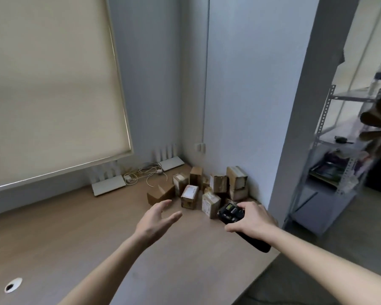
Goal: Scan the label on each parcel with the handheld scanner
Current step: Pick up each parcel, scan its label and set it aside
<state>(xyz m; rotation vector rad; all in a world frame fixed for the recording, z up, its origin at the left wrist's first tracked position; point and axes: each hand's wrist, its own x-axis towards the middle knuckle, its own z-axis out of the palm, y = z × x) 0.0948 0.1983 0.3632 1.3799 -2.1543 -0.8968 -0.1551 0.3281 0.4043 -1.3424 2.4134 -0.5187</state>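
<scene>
Several brown cardboard parcels crowd the far right corner of the wooden desk (75,238). Among them a small box with a white label on top (189,193), a taped box with a label on its front (210,204) and an open-flapped box (160,193) stand nearest. My right hand (254,219) grips the black handheld scanner (231,212), whose head points toward the taped box. My left hand (157,219) hovers above the desk with fingers spread, just short of the open-flapped box and holding nothing.
Two white routers (108,184) (171,163) with a tangle of cables (141,173) sit along the back wall. A cable hole (13,285) is at the desk's near left. A pillar (304,128) and metal shelving (339,161) stand to the right.
</scene>
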